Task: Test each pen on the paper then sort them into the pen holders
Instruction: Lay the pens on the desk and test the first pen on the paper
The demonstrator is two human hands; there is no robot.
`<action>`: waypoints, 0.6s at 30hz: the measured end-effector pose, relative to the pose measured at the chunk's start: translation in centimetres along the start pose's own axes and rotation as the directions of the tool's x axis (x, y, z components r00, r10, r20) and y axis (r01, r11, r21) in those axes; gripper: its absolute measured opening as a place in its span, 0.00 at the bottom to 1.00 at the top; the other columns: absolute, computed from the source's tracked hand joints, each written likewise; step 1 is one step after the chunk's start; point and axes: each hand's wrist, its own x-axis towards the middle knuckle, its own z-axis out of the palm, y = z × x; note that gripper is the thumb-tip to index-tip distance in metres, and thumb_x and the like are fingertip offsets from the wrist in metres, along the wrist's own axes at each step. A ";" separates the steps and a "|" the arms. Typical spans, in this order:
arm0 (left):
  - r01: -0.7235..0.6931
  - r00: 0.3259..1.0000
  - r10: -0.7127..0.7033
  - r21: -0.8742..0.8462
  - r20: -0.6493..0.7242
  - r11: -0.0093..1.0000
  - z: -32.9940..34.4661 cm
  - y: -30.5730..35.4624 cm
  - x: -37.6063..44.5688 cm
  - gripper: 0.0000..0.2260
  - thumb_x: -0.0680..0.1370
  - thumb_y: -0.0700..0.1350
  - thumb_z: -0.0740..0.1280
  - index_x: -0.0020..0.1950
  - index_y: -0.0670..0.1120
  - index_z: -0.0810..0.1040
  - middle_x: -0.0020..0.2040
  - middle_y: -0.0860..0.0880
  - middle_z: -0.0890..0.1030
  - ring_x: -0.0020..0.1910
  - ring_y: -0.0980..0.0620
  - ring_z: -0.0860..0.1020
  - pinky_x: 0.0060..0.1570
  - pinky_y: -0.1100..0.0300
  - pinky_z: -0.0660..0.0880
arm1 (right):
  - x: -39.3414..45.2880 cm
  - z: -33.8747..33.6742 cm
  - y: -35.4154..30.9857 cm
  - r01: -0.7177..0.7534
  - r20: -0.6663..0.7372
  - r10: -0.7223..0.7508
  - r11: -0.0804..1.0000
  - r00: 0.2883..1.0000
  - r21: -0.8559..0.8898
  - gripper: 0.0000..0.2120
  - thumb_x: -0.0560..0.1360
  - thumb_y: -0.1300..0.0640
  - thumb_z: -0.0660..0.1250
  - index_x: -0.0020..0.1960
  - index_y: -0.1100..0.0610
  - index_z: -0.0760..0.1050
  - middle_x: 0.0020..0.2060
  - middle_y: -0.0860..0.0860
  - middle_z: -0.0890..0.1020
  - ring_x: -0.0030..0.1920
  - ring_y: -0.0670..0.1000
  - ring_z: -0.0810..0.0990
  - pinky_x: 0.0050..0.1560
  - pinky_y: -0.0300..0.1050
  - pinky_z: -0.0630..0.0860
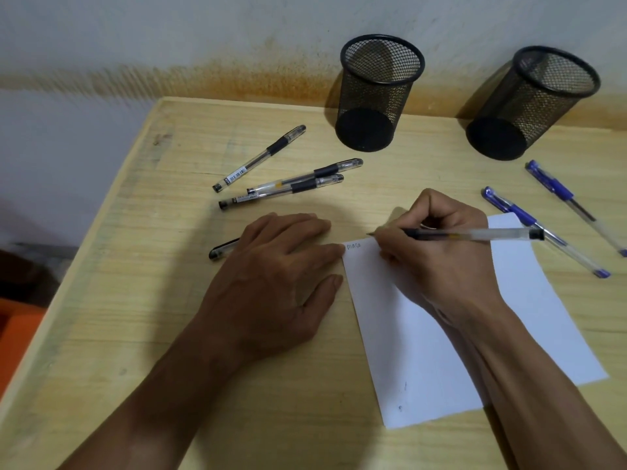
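My right hand [437, 252] grips an uncapped black pen [475, 235], its tip at the top left corner of the white paper [424, 351], beside a short written word. My left hand [271, 276] lies flat with its fingertips on the paper's left edge; a black pen cap [220, 248] pokes out from under it. Three capped black pens [288, 184] lie at the back left. Two blue pens [549, 232] lie at the right. Two black mesh pen holders, the left holder [376, 93] and the right holder [529, 103], stand empty by the wall.
The wooden table [135, 334] ends at the left, where the floor and an orange object [17, 334] show. A stained white wall [169, 35] rises right behind the holders.
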 end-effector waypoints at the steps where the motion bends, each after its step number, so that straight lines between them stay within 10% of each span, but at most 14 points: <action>1: 0.001 1.000 -0.001 0.006 0.005 1.000 0.0 0.0 0.0 0.19 0.76 0.55 0.63 0.64 0.49 0.80 0.67 0.47 0.78 0.69 0.48 0.72 0.67 0.42 0.69 | 0.1 0.0 -0.1 -0.014 -0.009 0.014 1.000 1.000 0.027 0.07 0.69 0.74 0.73 0.37 0.69 0.75 0.29 0.61 0.82 0.30 0.53 0.79 0.34 0.46 0.78; 9: 0.010 0.978 0.026 0.170 -0.209 0.985 -0.6 0.5 -0.5 0.17 0.77 0.48 0.67 0.63 0.42 0.80 0.61 0.42 0.81 0.61 0.43 0.78 0.63 0.44 0.72 | -1.0 -1.7 -2.8 -0.075 -0.034 0.085 0.974 0.996 0.215 0.07 0.72 0.68 0.75 0.45 0.60 0.79 0.38 0.49 0.87 0.39 0.45 0.87 0.38 0.37 0.81; 14: 0.532 0.806 -0.464 0.107 -0.368 0.840 -2.8 0.5 -2.4 0.13 0.77 0.47 0.67 0.60 0.46 0.81 0.56 0.45 0.79 0.57 0.44 0.73 0.57 0.48 0.68 | -3.4 -3.6 -3.7 -0.078 0.000 0.079 0.982 0.997 0.172 0.08 0.72 0.68 0.75 0.44 0.56 0.82 0.42 0.48 0.88 0.44 0.49 0.88 0.43 0.42 0.85; 18: 0.581 0.778 -0.533 0.055 -0.333 0.812 -2.7 -0.1 -3.8 0.09 0.77 0.48 0.68 0.55 0.49 0.84 0.52 0.48 0.79 0.55 0.45 0.73 0.54 0.49 0.69 | -4.6 -4.3 -3.8 -0.121 -0.003 0.123 0.980 0.992 0.160 0.06 0.74 0.66 0.74 0.48 0.57 0.81 0.42 0.49 0.88 0.45 0.47 0.88 0.41 0.40 0.83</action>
